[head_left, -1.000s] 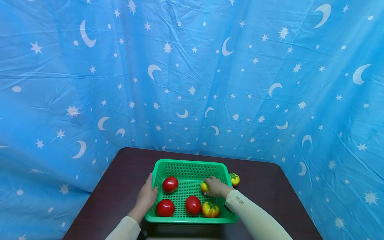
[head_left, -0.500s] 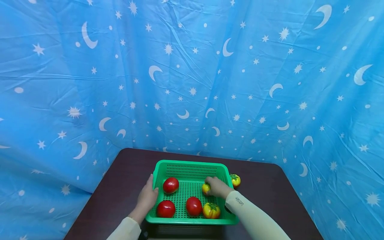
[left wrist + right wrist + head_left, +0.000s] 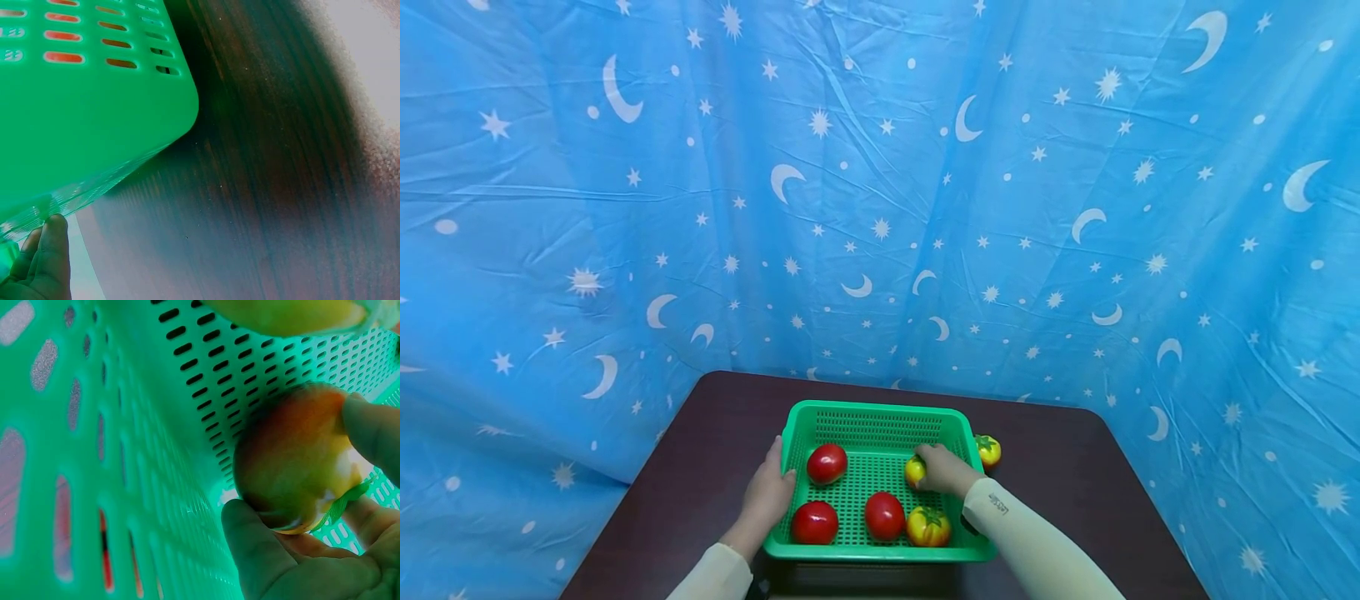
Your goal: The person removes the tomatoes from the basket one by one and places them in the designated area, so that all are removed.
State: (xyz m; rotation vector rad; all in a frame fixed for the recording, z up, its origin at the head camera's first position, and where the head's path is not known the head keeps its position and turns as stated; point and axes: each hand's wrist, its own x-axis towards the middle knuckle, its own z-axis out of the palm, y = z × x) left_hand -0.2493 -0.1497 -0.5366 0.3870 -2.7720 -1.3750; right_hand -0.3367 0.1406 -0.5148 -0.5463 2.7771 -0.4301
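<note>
Clearly, the right grip (image 3: 944, 472) pinches a yellow tomato (image 3: 913, 472) at its nine o'clock; the left grip (image 3: 769, 493), straight-fingered, touches the basket (image 3: 880, 552).

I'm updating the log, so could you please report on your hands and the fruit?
Right hand grips a yellow fruit inside the basket. Left hand at the basket's left rim. Possible obstacle: second yellow fruit, close by.

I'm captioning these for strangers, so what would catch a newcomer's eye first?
Probably the blue moon-and-star curtain filling the background. Next, the bright green basket on the dark table, with three red fruits inside. In its right half, the right hand grips a yellow fruit.
</note>
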